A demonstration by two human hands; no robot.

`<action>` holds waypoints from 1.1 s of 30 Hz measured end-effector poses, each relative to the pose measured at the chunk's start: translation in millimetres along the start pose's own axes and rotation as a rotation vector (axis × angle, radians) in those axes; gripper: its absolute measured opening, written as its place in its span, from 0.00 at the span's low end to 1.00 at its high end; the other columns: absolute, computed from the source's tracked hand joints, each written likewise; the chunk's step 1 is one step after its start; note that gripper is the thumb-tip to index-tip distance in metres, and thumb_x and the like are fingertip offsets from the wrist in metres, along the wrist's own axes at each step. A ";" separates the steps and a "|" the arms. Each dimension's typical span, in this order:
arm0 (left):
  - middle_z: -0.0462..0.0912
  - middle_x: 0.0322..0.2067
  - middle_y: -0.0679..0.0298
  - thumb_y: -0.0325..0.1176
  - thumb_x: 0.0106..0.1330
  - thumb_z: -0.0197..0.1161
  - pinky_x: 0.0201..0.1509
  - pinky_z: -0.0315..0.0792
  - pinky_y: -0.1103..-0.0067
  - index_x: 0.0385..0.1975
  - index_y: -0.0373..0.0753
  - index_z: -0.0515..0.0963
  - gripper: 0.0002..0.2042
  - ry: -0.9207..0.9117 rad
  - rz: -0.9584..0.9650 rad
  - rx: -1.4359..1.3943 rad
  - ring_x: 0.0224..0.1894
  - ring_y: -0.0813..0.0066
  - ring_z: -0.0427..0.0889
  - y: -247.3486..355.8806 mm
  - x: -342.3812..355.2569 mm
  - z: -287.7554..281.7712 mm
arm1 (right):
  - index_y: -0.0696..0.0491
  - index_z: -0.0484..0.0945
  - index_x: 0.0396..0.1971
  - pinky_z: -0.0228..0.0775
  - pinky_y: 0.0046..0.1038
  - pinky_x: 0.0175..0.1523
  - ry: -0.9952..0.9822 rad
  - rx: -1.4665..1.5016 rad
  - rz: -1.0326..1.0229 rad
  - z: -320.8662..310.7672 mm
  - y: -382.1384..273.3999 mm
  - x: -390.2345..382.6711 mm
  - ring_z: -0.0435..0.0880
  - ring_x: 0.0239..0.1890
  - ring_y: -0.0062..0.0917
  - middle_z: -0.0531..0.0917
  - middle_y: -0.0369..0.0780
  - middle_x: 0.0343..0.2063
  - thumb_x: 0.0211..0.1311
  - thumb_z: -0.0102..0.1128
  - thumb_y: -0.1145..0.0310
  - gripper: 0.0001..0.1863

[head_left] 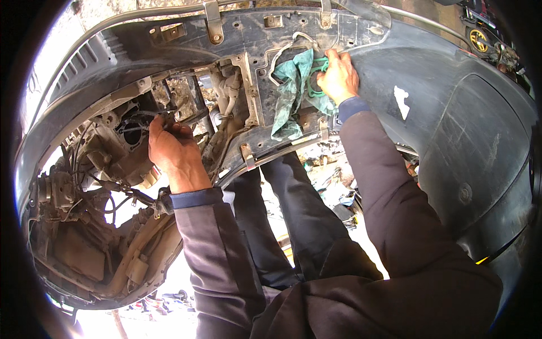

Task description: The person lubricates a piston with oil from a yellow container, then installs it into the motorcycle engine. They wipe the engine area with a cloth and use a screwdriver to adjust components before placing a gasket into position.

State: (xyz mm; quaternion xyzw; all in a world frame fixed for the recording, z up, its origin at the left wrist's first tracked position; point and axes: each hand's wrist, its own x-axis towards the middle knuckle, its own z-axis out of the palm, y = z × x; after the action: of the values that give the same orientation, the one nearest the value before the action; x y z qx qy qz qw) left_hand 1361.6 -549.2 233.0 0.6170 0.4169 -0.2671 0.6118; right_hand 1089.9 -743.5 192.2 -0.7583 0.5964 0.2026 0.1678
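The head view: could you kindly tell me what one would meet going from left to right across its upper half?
Left hand → crumpled teal cloth → right hand → small white patch → yellow wheel.

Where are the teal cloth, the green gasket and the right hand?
Teal cloth (pixel 291 89), head view: crumpled middle.
Green gasket (pixel 310 83), head view: left edge.
Right hand (pixel 341 78), head view: back of the hand.

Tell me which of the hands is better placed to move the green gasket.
Right, most likely: the right hand has its fingers at the green gasket, while the left hand is well away, near the dark round opening.
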 end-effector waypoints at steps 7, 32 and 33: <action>0.72 0.24 0.66 0.39 0.65 0.61 0.23 0.66 0.81 0.31 0.39 0.72 0.10 -0.023 0.091 0.120 0.22 0.77 0.70 -25.1 -25.9 -8.3 | 0.48 0.75 0.51 0.73 0.43 0.55 -0.021 -0.149 -0.187 -8.4 3.4 9.7 0.76 0.53 0.48 0.74 0.49 0.52 0.45 0.71 0.69 0.28; 0.83 0.48 0.59 0.38 0.63 0.51 0.61 0.69 0.64 0.47 0.35 0.79 0.18 -0.460 -0.522 -0.238 0.52 0.62 0.79 -119.1 -54.4 -31.8 | 0.54 0.83 0.38 0.72 0.40 0.52 -0.280 -0.105 -0.490 -29.0 23.2 -6.5 0.79 0.47 0.44 0.81 0.47 0.39 0.50 0.61 0.72 0.13; 0.83 0.47 0.58 0.38 0.64 0.49 0.59 0.70 0.65 0.47 0.35 0.79 0.18 -0.469 -0.540 -0.252 0.51 0.61 0.80 -117.6 -49.7 -31.3 | 0.55 0.83 0.37 0.72 0.40 0.52 -0.327 -0.101 -0.442 -39.3 25.6 -10.9 0.80 0.46 0.44 0.82 0.47 0.38 0.51 0.62 0.72 0.12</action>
State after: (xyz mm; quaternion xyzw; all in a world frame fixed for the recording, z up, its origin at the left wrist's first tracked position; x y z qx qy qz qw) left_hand 1231.7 -539.1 215.6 0.3269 0.4426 -0.4992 0.6694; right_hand 1066.9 -759.9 231.3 -0.8347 0.3708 0.3103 0.2636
